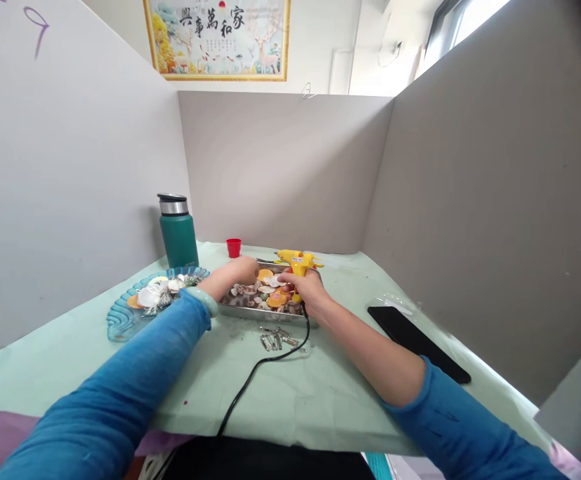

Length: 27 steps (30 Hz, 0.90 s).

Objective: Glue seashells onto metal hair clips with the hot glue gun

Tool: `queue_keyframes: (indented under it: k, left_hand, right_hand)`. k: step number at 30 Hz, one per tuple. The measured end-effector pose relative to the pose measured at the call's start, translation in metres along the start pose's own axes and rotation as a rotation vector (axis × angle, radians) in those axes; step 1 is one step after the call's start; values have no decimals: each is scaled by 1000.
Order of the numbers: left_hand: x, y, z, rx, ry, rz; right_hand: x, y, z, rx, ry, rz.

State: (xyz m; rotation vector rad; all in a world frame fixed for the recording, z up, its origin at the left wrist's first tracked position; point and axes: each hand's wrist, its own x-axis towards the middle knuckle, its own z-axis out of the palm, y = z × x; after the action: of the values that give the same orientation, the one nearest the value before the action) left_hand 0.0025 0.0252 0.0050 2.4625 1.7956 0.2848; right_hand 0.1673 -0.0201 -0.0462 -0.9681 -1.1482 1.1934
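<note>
A yellow glue gun (299, 261) is gripped in my right hand (306, 287), its nozzle pointing left above the far right part of a metal tray (265, 314). Shells (277, 299) in orange, white and brown fill the tray. My left hand (244, 270) is over the tray's left back part, its fingers curled down and mostly hidden, so what they hold, if anything, cannot be made out. To the left, a blue glass dish (121, 325) holds white and orange shells (151, 295) beside my left wrist.
A green bottle (179, 238) and a red cup (233, 248) stand at the back. Small metal clips (276, 340) lie before the tray, beside the gun's black cord (251, 375). A black flat object (419, 343) lies right. Grey partitions (285, 167) enclose the table.
</note>
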Motion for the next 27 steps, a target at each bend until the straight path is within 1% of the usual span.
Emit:
queue_keyframes:
  k: [3,5,8,11,13,15,17,19,23,27]
  left_hand:
    - [12,5,19,-1,4,-41]
    - [14,4,24,-19,23,-50]
    - [11,1,22,-76,31,-43]
    - [6,-7,13,-152,-2,-32]
    - [2,-13,9,-297,-65,-32]
    - [-3,-17,7,-511,-130,-34]
    - [-9,-17,8,-715,-177,-25]
    - [-15,-14,9,-843,-210,0]
    - [-26,-3,11,-1004,-241,19]
    - [-29,-2,12,-1068,-258,6]
  right_hand:
    - [0,0,0,-4,-2,1]
    - [0,0,0,-5,-4,-5]
    - [-1,0,0,-3,-6,-13]
    - [-1,1,0,2,-7,-10]
    - [-1,1,0,4,-9,-11]
    - [0,1,0,2,-9,-18]
    - [0,1,0,-2,-6,-28]
    - [-1,0,0,-13,6,-36]
    - [-3,-2,1,-35,10,-33]
    - [-5,-4,2,-37,6,-13]
